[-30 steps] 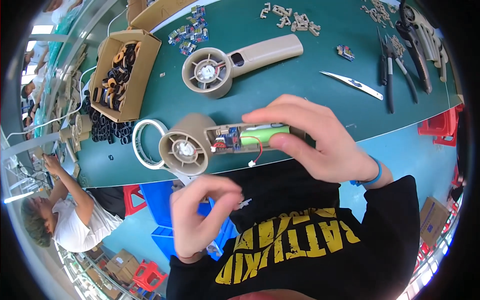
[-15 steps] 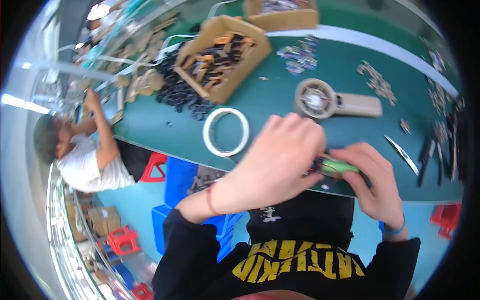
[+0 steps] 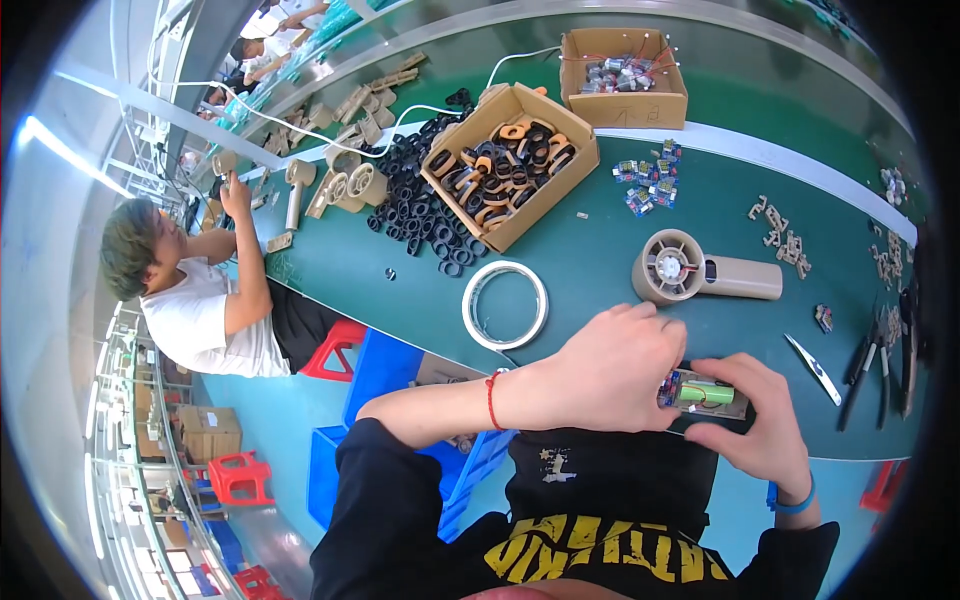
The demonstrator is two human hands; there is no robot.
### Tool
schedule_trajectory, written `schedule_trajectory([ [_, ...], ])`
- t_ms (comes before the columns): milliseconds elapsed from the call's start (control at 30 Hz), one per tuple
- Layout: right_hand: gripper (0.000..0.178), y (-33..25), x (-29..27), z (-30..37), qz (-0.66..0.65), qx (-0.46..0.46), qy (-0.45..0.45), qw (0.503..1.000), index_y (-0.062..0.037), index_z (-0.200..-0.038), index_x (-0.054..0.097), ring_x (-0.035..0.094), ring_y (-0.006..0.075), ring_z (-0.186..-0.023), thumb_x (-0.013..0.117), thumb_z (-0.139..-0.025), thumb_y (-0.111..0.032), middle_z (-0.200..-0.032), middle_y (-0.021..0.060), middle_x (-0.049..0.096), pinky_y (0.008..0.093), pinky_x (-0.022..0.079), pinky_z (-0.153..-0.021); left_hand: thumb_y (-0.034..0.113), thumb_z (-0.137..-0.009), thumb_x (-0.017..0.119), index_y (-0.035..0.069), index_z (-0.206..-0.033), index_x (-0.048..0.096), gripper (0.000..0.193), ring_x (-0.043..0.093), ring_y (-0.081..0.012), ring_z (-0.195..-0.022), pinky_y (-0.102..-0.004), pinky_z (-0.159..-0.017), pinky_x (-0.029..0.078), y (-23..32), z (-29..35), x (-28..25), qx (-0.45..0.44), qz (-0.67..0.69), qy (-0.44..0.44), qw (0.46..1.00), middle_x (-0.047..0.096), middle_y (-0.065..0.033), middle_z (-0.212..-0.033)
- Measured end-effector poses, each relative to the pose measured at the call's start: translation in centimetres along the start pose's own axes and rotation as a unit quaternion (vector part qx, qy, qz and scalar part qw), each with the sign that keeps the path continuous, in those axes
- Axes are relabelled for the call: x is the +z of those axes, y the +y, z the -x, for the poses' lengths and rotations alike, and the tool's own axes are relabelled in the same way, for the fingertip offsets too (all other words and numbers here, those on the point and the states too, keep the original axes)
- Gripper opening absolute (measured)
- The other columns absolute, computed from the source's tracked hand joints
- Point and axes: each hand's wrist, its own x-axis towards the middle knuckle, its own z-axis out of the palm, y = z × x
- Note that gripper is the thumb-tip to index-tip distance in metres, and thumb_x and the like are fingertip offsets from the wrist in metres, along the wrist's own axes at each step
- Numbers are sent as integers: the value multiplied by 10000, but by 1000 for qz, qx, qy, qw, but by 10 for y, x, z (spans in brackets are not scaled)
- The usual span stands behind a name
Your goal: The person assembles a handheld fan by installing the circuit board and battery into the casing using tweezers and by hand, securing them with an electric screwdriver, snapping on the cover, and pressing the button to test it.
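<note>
I am holding an open fan handle [image 3: 740, 410] just right of the middle of the frame, near the front edge of the green desk [image 3: 590, 262]. My right hand [image 3: 700, 400] is making a wide C around it, with the thumb along the lower side and a finger along the upper side. A green battery [image 3: 707, 394] is lying inside the handle, and a bit of a blue board [image 3: 669, 388] is peeking out beside it. My left hand [image 3: 640, 370] is bending over the left end, with its fingers curled down. It is hiding that end, so I cannot tell if it is gripping anything.

Just above my hands, another tan fan [image 3: 745, 278] is lying on the desk. A white tape roll [image 3: 543, 306] is lying in the middle of the frame. Above it, a cardboard box [image 3: 548, 207] is holding black and orange rings, and loose black rings [image 3: 425, 225] are spreading out to its left. Some small blue boards [image 3: 650, 182] are sitting to its right. Tweezers [image 3: 813, 369] and pliers [image 3: 885, 375] are lying at the right. At the left, a person in a white shirt [image 3: 205, 315] is working.
</note>
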Motion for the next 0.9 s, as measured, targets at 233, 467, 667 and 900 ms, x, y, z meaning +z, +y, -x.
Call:
schedule_trajectory([
  [233, 519, 23, 10, 4, 17, -19, 33, 999, -26, -1177, 682, 668, 298, -844, 857, -688, -25, -985, 137, 673, 349, 544, -762, 276, -691, 808, -4, -850, 590, 389, 623, -336, -824, -420, -733, 523, -3, -11, 2, -14, 10, -43, 999, 651, -149, -814],
  [467, 522, 28, 13, 6, 23, -42, 50, 998, -32, -1189, 678, 666, 302, -844, 853, -697, -28, -981, 137, 666, 353, 546, -752, 319, -697, 829, 11, -852, 560, 437, 619, -324, -862, -432, -734, 513, 2, -6, 0, -6, -21, 18, 1000, 625, -133, -831],
  [667, 534, 29, 14, 10, 24, -50, 44, 998, -33, -1199, 671, 664, 305, -839, 854, -697, -28, -978, 136, 663, 358, 546, -750, 325, -716, 826, 12, -853, 553, 438, 620, -326, -867, -427, -726, 510, -3, -9, 2, 7, -3, -33, 999, 621, -139, -840],
  [900, 535, 29, 14, 7, 33, -49, 44, 997, -25, -1184, 671, 662, 305, -864, 849, -680, -4, -1002, 139, 665, 355, 544, -753, 352, -744, 807, -24, -788, 564, 450, 629, -372, -791, -436, -711, 513, -11, -15, 1, 23, 12, -72, 997, 620, -186, -755],
])
